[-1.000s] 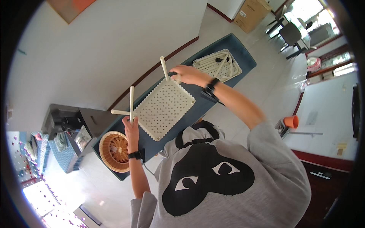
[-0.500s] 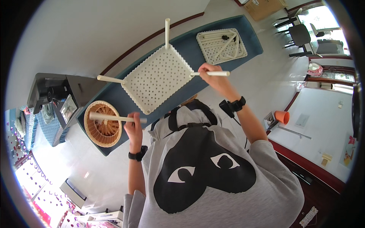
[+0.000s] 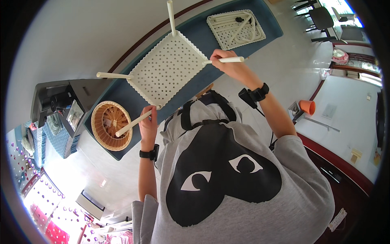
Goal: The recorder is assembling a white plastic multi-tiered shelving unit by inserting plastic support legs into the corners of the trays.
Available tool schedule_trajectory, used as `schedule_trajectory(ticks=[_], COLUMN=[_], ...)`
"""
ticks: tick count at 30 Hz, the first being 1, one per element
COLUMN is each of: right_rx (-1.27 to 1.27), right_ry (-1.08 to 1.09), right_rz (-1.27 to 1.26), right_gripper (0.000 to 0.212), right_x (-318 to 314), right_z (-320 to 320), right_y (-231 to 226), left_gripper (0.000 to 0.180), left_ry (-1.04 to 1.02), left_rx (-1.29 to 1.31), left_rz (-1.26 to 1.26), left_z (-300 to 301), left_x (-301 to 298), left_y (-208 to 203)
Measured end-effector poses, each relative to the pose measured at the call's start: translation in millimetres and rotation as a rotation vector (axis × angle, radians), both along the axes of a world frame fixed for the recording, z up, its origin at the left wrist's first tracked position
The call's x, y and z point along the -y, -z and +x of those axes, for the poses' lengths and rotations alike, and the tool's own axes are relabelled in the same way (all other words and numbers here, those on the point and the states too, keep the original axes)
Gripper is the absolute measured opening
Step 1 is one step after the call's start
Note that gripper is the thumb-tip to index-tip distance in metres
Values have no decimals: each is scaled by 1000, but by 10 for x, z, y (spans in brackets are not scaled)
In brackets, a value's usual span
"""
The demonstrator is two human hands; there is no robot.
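Observation:
A cream plastic shelf tray (image 3: 166,67) with star-shaped holes lies on the blue-grey bench. White tubes rise from its far corner (image 3: 171,18) and left corner (image 3: 113,75). My right hand (image 3: 224,63) is closed around a third white tube (image 3: 235,59) at the right corner. In my left hand (image 3: 148,118) is a loose white tube (image 3: 129,125), its one end by the tray's near corner and the other over the wicker basket's edge. Whether that tube is seated in the corner is hidden by my fingers.
At the left end of the blue-grey bench (image 3: 195,87) stands a round wicker basket (image 3: 97,122) holding small parts. A smaller perforated tray (image 3: 221,42) with several white tubes lies at the right end. An orange bin (image 3: 307,107) stands on the floor at right.
My left hand has brought its tube up to the tray's near corner and turned it, away from across the basket. My right hand keeps its grip at the right corner.

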State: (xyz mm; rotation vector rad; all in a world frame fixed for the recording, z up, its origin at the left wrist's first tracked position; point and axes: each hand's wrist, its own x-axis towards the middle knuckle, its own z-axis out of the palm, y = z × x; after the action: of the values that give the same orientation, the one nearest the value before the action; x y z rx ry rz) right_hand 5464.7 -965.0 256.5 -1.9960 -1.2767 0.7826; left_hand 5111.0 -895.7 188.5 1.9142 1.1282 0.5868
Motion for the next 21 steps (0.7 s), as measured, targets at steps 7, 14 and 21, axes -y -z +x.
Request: schedule_trajectory(ticks=[7, 14, 21], right_rx=[105, -32, -59], right_ry=[-111, -222, -343], right_rz=[-142, -267, -222], right_gripper=[24, 29, 35], right_x=[-175, -264, -229], right_z=[30, 178, 214], right_y=[4, 97, 149], left_gripper=[12, 15, 17], left_ry=[91, 159, 158], left_rx=[-4, -41, -23], left_rz=[27, 4, 10], left_z=[-12, 24, 79], left_x=[11, -50, 8], left_y=[-30, -126, -101])
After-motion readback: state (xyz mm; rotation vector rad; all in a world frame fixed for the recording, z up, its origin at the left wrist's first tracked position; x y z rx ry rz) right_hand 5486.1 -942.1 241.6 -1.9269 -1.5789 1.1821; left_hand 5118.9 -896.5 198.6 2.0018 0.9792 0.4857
